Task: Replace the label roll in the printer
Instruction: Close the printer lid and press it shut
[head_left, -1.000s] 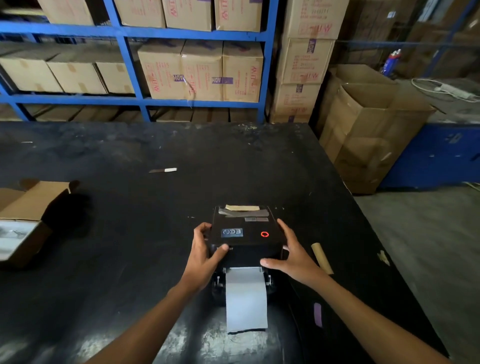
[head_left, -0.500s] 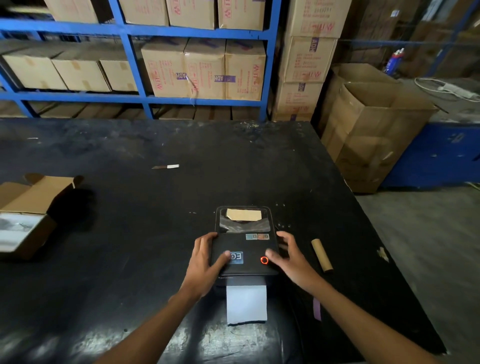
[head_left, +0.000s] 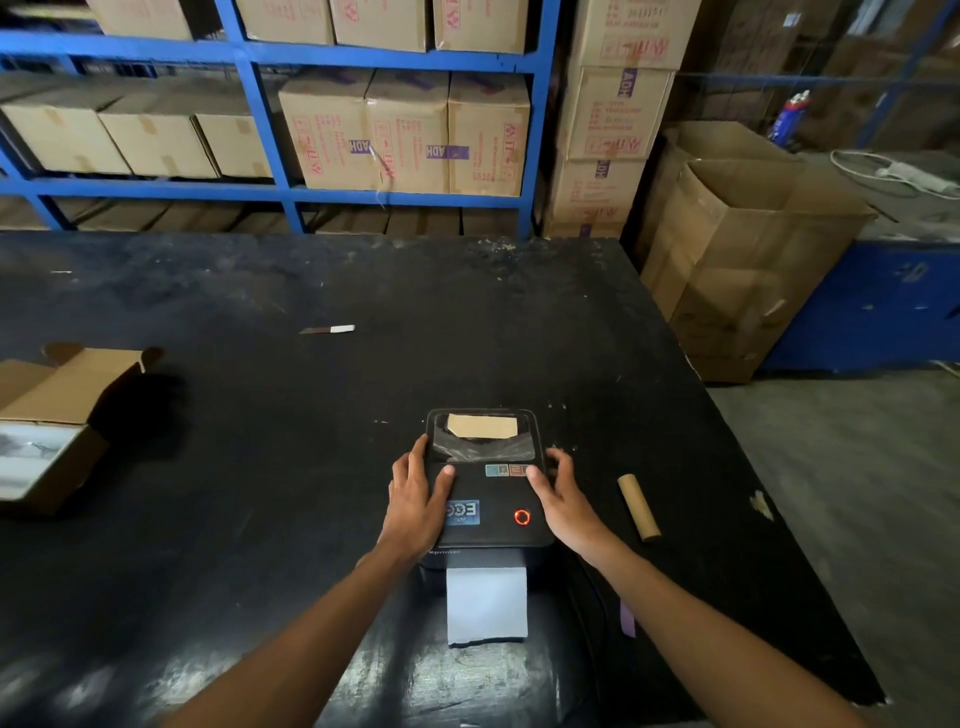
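Note:
A black label printer (head_left: 491, 496) sits near the front of the black table (head_left: 249, 467) with its lid down and a red ring light on. A white label strip (head_left: 487, 603) hangs out of its front slot. Through the lid's window a brown roll core (head_left: 482, 427) shows. My left hand (head_left: 415, 499) grips the lid's left edge with the thumb on top. My right hand (head_left: 563, 499) holds the right edge the same way. An empty cardboard tube (head_left: 638, 506) lies on the table just right of the printer.
An open cardboard box (head_left: 52, 395) lies at the table's left edge. A small white strip (head_left: 330, 329) lies mid-table and a purple scrap (head_left: 627, 618) near my right forearm. Large open cartons (head_left: 753, 260) stand off the table's right side. Blue shelving (head_left: 395, 54) with boxes runs behind.
The lid was raised a second ago and has come down flat onto the printer. Both hands slid from the lid's front corners to its sides, further back.

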